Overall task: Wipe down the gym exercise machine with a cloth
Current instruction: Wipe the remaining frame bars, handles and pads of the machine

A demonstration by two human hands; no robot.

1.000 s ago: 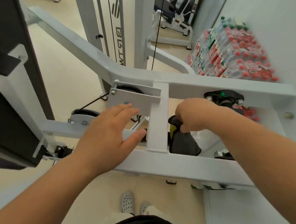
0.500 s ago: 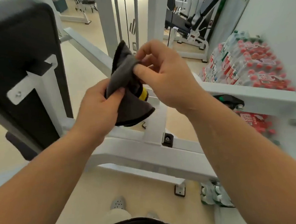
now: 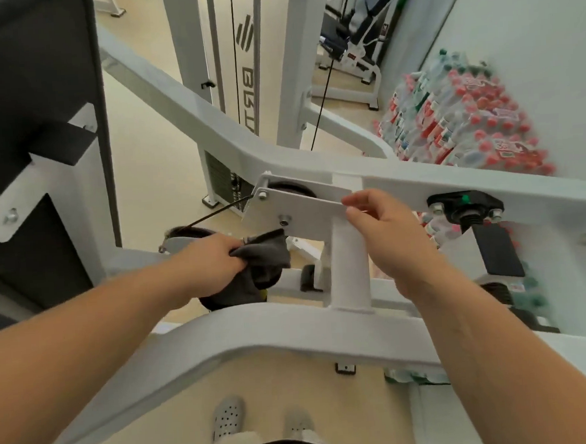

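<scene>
The white steel frame (image 3: 291,328) of the exercise machine crosses the view, with a short upright post (image 3: 350,263) joining its near and far beams. My left hand (image 3: 208,261) grips a dark grey cloth (image 3: 264,258) bunched below the white pulley bracket (image 3: 297,207), left of the post. My right hand (image 3: 385,236) rests on the right end of that bracket with thumb and fingers pinched at its edge. Part of the cloth hangs down behind the near beam.
A black back pad (image 3: 36,134) on a white mount fills the left. A black cable (image 3: 215,214) runs to a pulley. Stacked packs of bottled water (image 3: 464,122) stand at the right wall. A black adjuster knob (image 3: 465,207) sits on the far beam. My shoes (image 3: 228,419) are below.
The cloth, held up in both hands half a second ago, is down by the pulley bracket in my left hand alone. My right hand let go and moved to the bracket's edge.
</scene>
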